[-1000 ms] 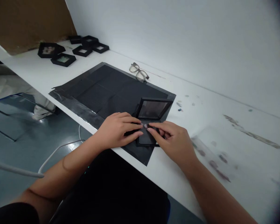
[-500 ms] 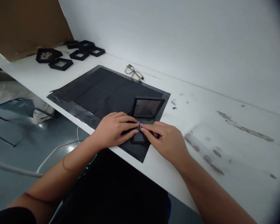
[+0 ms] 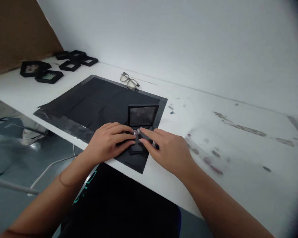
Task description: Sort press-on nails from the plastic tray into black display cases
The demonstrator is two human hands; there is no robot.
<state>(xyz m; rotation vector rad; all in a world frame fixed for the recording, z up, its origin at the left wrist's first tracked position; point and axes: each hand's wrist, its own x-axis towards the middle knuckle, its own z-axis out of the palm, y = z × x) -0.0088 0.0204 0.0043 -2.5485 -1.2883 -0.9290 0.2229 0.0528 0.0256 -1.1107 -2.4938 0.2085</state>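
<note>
A small black case (image 3: 142, 116) stands with its lid raised near the right edge of a black mat (image 3: 101, 102). Inside its base lie two tiny clear, shiny pieces (image 3: 138, 131), too small to name. My left hand (image 3: 111, 140) reaches in from the left, fingers stretched out, its fingertips against the left piece. From the right comes my right hand (image 3: 170, 148), index finger and thumb apart, with the index fingertip at the right piece. Neither hand visibly grips anything. Part of the case's base is hidden by my fingers.
Eyeglasses (image 3: 129, 81) lie behind the mat by the wall. Several black frame-like boxes (image 3: 49, 76) sit at the far left. A clear bag (image 3: 207, 158) with small items rests at right, near scattered bits (image 3: 172, 113). A white cable (image 3: 52, 165) hangs below the table edge.
My right thumb and index finger have parted from their pinch, and the small piece now shows beside the fingertip. The whole view has shifted right.
</note>
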